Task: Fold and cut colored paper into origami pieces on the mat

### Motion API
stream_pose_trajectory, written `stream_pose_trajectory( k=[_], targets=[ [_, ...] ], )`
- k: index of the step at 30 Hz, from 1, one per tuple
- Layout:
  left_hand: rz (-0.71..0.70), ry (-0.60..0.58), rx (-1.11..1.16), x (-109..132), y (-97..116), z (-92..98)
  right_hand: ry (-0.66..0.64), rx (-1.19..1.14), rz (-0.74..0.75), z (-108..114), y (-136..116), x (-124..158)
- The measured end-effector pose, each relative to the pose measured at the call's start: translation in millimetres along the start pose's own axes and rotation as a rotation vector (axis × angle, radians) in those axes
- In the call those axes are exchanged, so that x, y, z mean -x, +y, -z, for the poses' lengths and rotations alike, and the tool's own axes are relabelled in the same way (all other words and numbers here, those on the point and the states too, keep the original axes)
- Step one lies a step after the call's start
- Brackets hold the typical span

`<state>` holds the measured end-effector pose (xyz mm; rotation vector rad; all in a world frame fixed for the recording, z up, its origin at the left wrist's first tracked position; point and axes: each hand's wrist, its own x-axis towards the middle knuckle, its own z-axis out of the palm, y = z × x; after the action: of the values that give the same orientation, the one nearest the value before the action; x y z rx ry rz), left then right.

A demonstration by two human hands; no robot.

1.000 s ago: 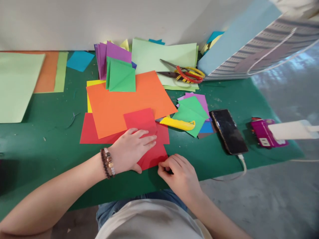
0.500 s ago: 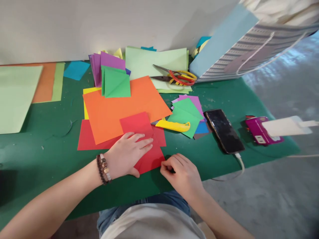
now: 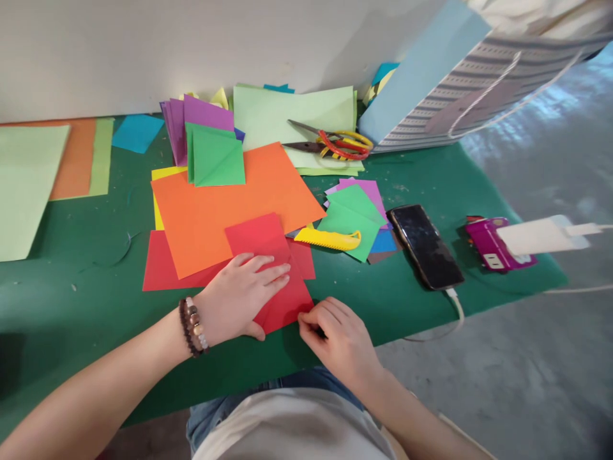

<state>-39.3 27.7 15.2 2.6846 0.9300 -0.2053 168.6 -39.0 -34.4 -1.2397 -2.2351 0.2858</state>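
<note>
A folded piece of red paper lies near the front edge of the table, partly over an orange sheet and another red sheet. My left hand rests flat on the folded red paper with its fingers spread. At that paper's lower right corner, my right hand pinches the edge between thumb and forefinger. Just beyond the red paper is a yellow utility knife, lying partly across a green paper piece. The part of the paper under my left palm is hidden.
Folded green papers and purple papers stand at the back. Scissors lie on pale green sheets. To the right are a phone on a cable, a purple adapter and a striped bag.
My right hand has shifted slightly left along the red paper's lower right corner, still pinching. My left hand stays on the paper. The whole view has shifted a little.
</note>
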Motion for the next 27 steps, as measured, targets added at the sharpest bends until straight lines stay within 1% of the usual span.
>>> stream_pose_trajectory(
  k=[3, 5, 7, 9, 13, 18, 23, 25, 27],
  targets=[
    [0.007, 0.009, 0.000, 0.3, -0.1, -0.4, -0.015, -0.050, 0.010, -0.5, -2.8, 1.3],
    [0.003, 0.008, 0.000, 0.3, -0.5, -0.4, 0.006, -0.072, -0.008, 3.2, 1.0, 3.0],
    [-0.008, 0.003, -0.002, 0.1, -0.9, -0.2, 0.054, -0.049, -0.058, 9.0, 8.9, 5.3],
    [-0.013, -0.007, -0.007, 0.0, -1.2, 0.1, 0.074, -0.003, -0.087, 14.5, 17.3, 7.5],
    [-0.005, -0.014, -0.007, 0.0, -1.7, 0.6, 0.052, 0.045, -0.046, 17.2, 22.6, 8.3],
    [0.001, -0.005, 0.006, 0.1, -1.8, 1.2, 0.006, 0.063, -0.038, 6.9, 5.4, 2.6],
    [0.013, -0.009, -0.002, 1.0, 0.2, 1.2, -0.025, -0.071, 0.011, -3.9, -16.3, 1.5],
    [0.014, -0.016, 0.002, 2.1, 0.5, 0.9, -0.028, -0.103, 0.048, -3.3, -18.3, 3.3],
    [0.004, -0.026, 0.016, 3.4, -0.2, 0.8, -0.020, -0.076, 0.061, 0.1, -15.3, 5.1]
  ],
)
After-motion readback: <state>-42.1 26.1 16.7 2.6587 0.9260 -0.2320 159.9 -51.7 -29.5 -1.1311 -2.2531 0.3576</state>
